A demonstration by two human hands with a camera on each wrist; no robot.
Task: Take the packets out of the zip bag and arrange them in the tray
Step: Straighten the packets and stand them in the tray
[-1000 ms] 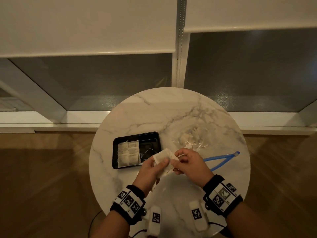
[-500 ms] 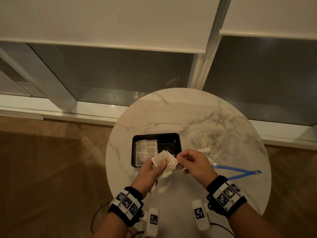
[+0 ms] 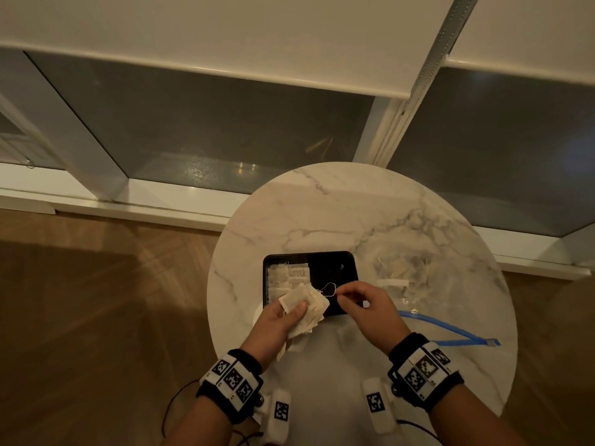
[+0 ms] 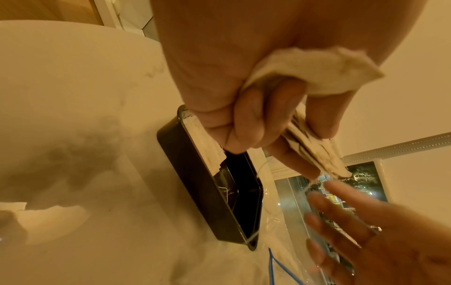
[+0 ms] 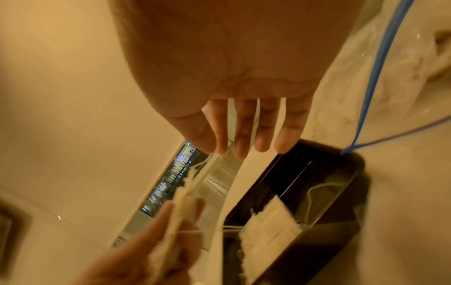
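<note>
Over round white marble table, my left hand grips white paper packets; my right hand pinches their thin white string

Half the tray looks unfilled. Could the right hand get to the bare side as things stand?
Probably yes: the right hand hovers over the tray's bare right half, nothing between, but it pinches a string.

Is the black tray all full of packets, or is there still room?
Still room. Packets cover only the left part of the black tray; the right part shows bare dark bottom with a loose string.
</note>
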